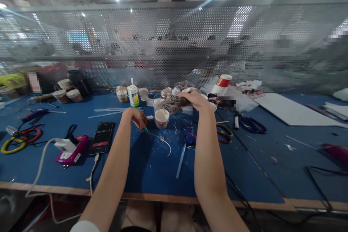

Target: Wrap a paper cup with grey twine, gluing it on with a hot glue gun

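My left hand (138, 119) is closed on a small tool with a teal-green end (146, 129); its kind is mostly hidden by the fingers. A thin pale cord (163, 140) curls over the blue tabletop beside that tool. My right hand (194, 98) grips a loose bundle of grey-beige cord (174, 103), raised just above the table. Below the bundle stands a small paper cup (161, 124), between my two hands, with another cup (157, 101) behind it. Under my right wrist lies a blue glue gun (190, 136), a clear glue stick (181, 161) pointing toward me.
To the left are a phone (102, 138) running a timer, a purple power strip (73, 150) and a second glue gun (35, 114). A drink carton (133, 95) and several small cups stand at the back. On the right lie dark-handled scissors (252, 124) and a white board (293, 110).
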The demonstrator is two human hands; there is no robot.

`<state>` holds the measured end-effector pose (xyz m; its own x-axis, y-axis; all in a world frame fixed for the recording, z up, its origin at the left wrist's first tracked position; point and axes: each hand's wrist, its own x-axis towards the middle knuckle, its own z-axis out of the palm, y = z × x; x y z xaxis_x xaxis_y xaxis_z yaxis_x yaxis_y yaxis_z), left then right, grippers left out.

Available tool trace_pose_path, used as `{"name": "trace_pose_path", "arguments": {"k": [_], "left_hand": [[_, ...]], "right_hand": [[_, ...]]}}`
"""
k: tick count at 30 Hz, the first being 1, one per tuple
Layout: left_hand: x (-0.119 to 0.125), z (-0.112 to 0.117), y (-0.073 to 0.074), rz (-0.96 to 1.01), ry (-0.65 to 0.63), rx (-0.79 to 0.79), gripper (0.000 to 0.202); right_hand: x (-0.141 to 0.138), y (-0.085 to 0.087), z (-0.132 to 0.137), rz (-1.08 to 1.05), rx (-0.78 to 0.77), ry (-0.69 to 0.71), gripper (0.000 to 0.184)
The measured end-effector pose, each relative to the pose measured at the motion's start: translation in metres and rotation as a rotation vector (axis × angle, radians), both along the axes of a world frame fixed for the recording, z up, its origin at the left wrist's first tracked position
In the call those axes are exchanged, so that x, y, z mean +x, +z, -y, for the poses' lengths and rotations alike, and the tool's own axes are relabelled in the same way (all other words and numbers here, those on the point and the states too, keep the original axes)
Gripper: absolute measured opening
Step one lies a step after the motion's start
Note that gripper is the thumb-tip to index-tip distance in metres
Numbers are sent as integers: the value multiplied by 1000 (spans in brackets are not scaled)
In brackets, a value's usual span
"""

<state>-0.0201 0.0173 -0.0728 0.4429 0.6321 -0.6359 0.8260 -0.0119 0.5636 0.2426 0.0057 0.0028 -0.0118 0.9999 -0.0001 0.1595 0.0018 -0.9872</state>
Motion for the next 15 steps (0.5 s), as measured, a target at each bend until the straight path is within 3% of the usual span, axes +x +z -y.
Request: {"name": "trace_pose_path", "arguments": {"k": [5,10,12,15], "left_hand": [[-20,0,22,-207,180,283,18],[-25,-1,38,-321,335,665,44],[-19,-1,39,-311,338,714,54],[-4,-4,34,-255,292,690,50]], "right_hand": [[0,1,1,28,13,-20,17],[5,-6,-8,57,79,-34,24],[8,-8,-12,44,106,-56,27],[10,-9,-16,-3,162,-110,31]]}}
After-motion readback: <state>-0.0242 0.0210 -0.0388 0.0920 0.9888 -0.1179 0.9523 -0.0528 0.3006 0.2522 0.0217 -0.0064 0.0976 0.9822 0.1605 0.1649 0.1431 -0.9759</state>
